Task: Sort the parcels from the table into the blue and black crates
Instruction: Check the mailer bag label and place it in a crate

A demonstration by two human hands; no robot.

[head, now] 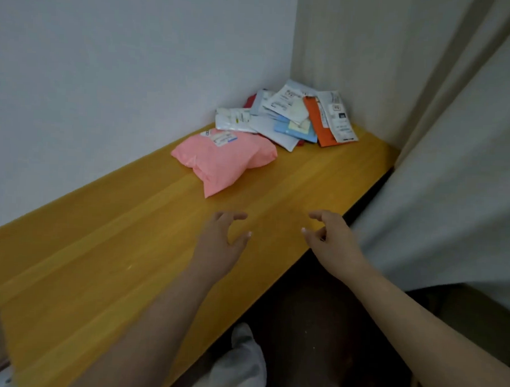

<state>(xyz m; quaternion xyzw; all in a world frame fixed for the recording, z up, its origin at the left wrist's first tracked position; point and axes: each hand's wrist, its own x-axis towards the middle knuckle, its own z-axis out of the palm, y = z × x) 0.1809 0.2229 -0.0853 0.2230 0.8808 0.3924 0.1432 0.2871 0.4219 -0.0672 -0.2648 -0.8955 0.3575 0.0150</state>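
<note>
Both the left hand and right hand hover empty, fingers loosely spread, short of the puffy pink plastic parcel on the yellow wooden table.

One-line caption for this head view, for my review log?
Both bare hands, left hand and right hand, reach empty over the yellow wooden table toward a puffy pink plastic mailer and a corner parcel pile.

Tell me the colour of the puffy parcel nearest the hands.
Pink parcel, with a white label; head view.

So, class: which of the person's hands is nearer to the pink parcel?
The left. The left hand hovers just short of the pink parcel, almost in line with it; the right hand is further off, to the parcel's right.
</note>
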